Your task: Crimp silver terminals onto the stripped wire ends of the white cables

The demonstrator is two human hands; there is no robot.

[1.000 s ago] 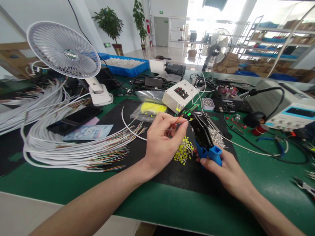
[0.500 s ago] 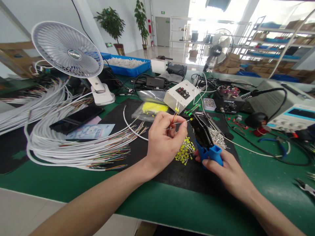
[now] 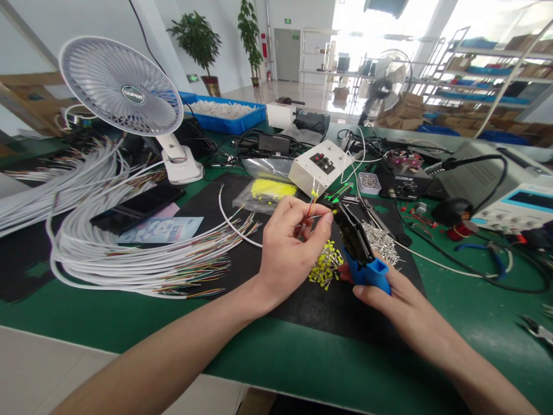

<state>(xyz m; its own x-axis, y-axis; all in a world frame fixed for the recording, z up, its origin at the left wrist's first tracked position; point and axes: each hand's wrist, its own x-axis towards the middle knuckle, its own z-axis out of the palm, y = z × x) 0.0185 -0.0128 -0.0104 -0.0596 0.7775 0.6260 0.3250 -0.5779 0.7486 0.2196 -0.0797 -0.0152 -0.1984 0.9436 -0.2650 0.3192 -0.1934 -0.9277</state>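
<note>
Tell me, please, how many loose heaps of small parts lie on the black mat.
2: a yellow heap between the left hand and right hand, and a silver heap partly behind the blue-handled tool. Others may be hidden.

The fingers of the left hand have edged slightly closer to the blue-handled tool.

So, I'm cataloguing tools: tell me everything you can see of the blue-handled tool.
The blue-handled tool is plier-like, with a dark, metal-looking head and blue, plastic-looking handles, one ending in a squared hollow. It tilts, head up and leaning left, above the black mat, held in the right grip. A small yellow piece is right by its head; whether they touch, and how far the jaws are closed, cannot be made out.
</note>
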